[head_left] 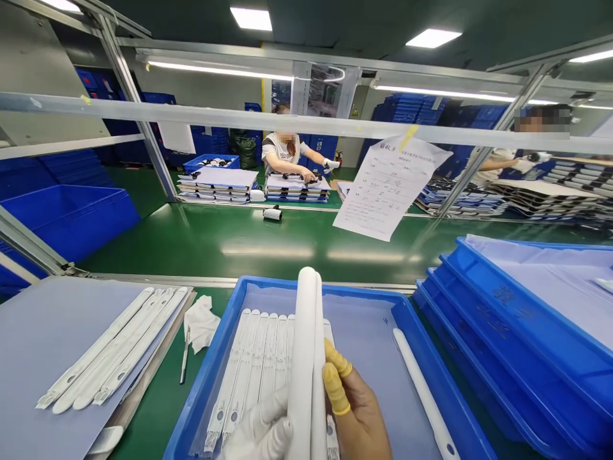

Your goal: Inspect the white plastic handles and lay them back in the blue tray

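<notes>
Upright in front of me are two long white plastic strips with rounded ends, pressed side by side. My left hand, in a white glove, is closed around their lower left side. On the right side, my right hand grips them with yellow finger cots on the thumb and a finger. Below lies a blue tray lined with pale sheet. A row of similar white strips lies in its left part, partly hidden by my hands. One single strip rests along the tray's right side.
Several white strips lie on a pale sheet at left. A crumpled white cloth and a thin pen-like tool are beside the tray. Stacked blue trays stand at right. A paper sheet hangs ahead; two people work beyond.
</notes>
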Demonstrator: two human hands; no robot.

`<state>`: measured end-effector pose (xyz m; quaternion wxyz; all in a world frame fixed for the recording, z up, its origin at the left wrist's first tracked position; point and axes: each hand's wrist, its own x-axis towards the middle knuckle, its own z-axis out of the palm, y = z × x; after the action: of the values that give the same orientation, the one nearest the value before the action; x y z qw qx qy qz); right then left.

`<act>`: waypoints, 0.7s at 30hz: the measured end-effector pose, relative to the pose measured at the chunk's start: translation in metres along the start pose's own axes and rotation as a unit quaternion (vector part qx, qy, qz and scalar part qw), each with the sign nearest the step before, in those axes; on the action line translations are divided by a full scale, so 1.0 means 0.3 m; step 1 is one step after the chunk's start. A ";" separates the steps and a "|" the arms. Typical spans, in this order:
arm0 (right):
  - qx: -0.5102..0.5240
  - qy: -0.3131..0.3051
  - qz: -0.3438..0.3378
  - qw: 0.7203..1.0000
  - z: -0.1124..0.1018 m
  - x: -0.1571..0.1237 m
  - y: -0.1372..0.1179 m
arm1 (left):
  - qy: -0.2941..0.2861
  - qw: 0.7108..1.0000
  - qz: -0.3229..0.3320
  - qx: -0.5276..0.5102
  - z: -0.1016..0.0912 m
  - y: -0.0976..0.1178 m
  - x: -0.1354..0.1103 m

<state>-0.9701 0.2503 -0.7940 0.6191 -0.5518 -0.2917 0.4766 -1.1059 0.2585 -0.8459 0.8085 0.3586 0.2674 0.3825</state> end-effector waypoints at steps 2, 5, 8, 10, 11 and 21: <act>-0.011 -0.036 0.012 0.999 -0.008 0.019 -0.016 | 0.002 1.000 -0.007 -0.017 0.000 -0.011 0.016; -0.013 -0.068 0.012 0.998 -0.015 0.048 -0.042 | 0.003 0.998 -0.011 -0.060 0.013 -0.012 0.035; -0.008 -0.072 0.000 0.997 -0.016 0.071 -0.062 | 0.006 0.994 -0.008 -0.104 0.033 0.001 0.055; 0.000 -0.071 -0.006 0.997 -0.016 0.083 -0.069 | 0.018 0.993 -0.013 -0.113 0.043 0.008 0.069; 0.002 -0.069 -0.008 0.998 -0.016 0.089 -0.071 | 0.019 0.993 -0.017 -0.114 0.045 0.010 0.075; 0.000 -0.054 -0.018 0.998 -0.066 0.139 -0.042 | 0.007 0.990 -0.014 -0.140 0.057 -0.020 0.139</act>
<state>-0.9335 0.2810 -0.7931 0.6108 -0.5200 -0.3351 0.4942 -1.0677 0.2833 -0.8469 0.8542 0.2353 0.2213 0.4075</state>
